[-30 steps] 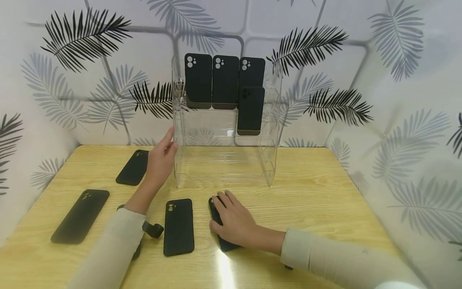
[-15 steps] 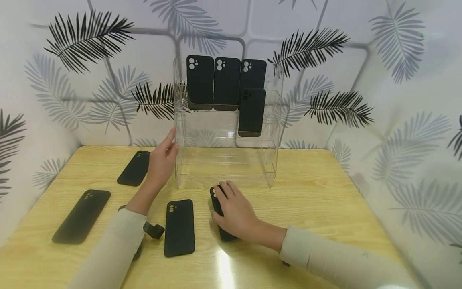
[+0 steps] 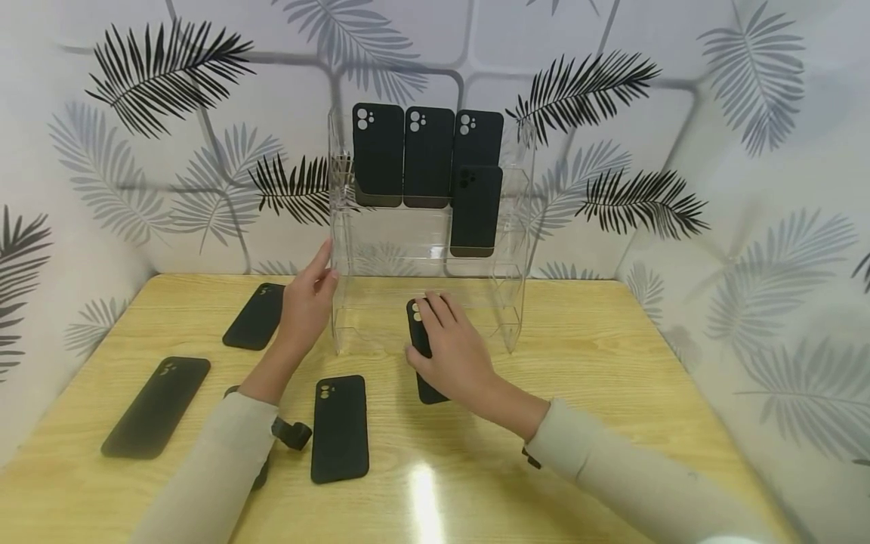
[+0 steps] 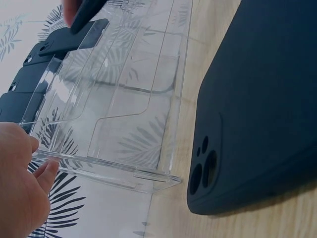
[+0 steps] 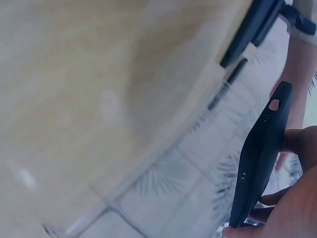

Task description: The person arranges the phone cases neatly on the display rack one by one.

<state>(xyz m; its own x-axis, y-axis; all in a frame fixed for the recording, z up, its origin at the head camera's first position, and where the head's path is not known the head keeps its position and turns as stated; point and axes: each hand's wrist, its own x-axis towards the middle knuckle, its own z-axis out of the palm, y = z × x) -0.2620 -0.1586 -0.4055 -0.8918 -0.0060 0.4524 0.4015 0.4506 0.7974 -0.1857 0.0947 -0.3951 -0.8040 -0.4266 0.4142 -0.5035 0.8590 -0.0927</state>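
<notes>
My right hand (image 3: 455,347) grips a black phone case (image 3: 427,387) by its sides, lifted above the table in front of a clear acrylic stand (image 3: 401,259). In the right wrist view the case (image 5: 260,148) appears edge-on, with thumb and fingers on opposite edges. At the stand's left side, my left hand (image 3: 303,311) pinches the upright panel between thumb and fingers; the left wrist view shows the panel edge (image 4: 99,161) running between them. Three black cases (image 3: 428,155) fill the top tier. Another case (image 3: 476,211) stands one tier lower at the right.
On the wooden table (image 3: 578,363) lie more black cases: one near the front (image 3: 340,429), one at far left (image 3: 156,408) and one beside the left forearm (image 3: 254,316). A leaf-patterned wall covering (image 3: 272,113) rises behind the stand.
My right hand has lifted the phone case off the table and carried it forward toward the stand. My left hand has kept its place at the stand's left side.
</notes>
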